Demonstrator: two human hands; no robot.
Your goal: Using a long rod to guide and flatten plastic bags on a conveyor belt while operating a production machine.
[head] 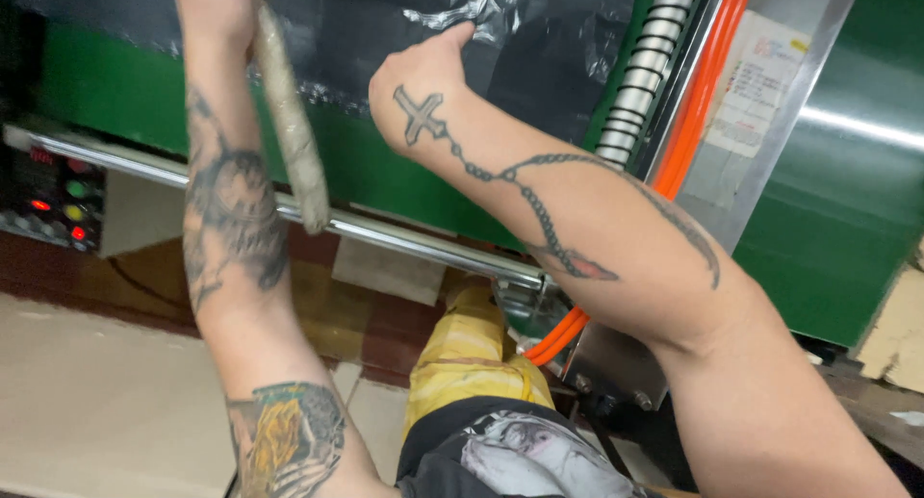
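Note:
My right hand (419, 94) is raised against a sheet of black plastic film (404, 26) that lies over a green machine (828, 209); its fingers are behind the hand, so whether they grip the film is hidden. My left hand (217, 2) is at the top edge, mostly cut off, closed around a dirty grey rag or roll (289, 123) that hangs down along my left forearm. Both forearms are tattooed.
A shiny metal rail (404, 238) runs across the machine's front. Orange hoses (698, 103) and a ribbed silver conduit (640, 70) slant down at the right. A control panel with red and green lights (58, 195) sits at left. My yellow trouser leg (472, 354) and tiled floor are below.

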